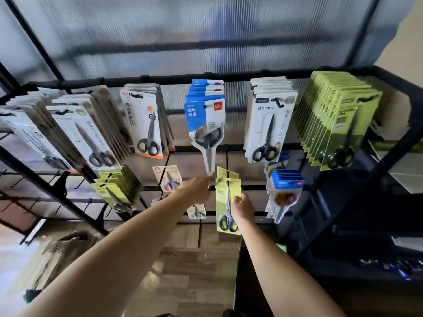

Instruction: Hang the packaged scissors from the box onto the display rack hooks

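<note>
yellow-carded scissors pack (227,202) upright on rack hook (227,173)

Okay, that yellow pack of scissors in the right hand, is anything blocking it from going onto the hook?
Nothing visible blocks it. The right hand pinches the yellow scissors pack by its edge, its top already at the hook. The left hand is beside it at the rail, not across the path.

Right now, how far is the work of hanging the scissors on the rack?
Mostly done, it seems: the top rail carries full rows of packs. In hand: the right hand holds a yellow scissors pack at a middle hook, while the left hand reaches to the hook beside it. Left: several lower-left hooks look bare. The box is too blurred to judge.
</note>
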The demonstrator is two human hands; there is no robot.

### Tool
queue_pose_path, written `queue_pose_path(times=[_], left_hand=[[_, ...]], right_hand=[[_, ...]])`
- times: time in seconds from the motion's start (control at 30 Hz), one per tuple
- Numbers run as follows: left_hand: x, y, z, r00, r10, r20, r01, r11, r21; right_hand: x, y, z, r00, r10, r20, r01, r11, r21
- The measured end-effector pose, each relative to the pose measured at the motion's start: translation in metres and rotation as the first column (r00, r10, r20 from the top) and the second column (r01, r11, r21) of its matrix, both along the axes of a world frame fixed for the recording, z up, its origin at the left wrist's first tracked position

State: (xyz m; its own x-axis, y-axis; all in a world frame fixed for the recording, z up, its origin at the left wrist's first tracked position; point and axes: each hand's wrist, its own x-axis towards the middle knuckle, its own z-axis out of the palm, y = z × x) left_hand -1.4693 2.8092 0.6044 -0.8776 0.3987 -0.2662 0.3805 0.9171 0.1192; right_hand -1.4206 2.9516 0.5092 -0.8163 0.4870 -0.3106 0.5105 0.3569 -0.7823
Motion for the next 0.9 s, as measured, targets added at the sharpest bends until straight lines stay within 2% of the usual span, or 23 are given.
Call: queue_pose_path(times=[0.17, 0.37, 0.9], left_hand=[[-0.004, 0.001, -0.01, 0.998, 0.015, 0.063, -0.01, 0.996, -0.086], [-0.011, 0.008, -0.015, 0.998, 0.006, 0.055, 0.0, 0.993, -0.116], [-0.021, 0.014, -0.038, 0.998, 0.051, 0.035, -0.048, 0.996, -0.071]], right_hand=[[-0.011, 0.003, 0.0, 0.998, -0.019, 0.055, 0.019, 1.0, -0.003], [-0.027, 0.008, 0.0, 0.99, -0.103, 0.097, 0.104, 0.995, -0.004], [-0.066, 0.01, 0.013, 0.982, -0.148, 0.114, 0.157, 0.985, -0.073]])
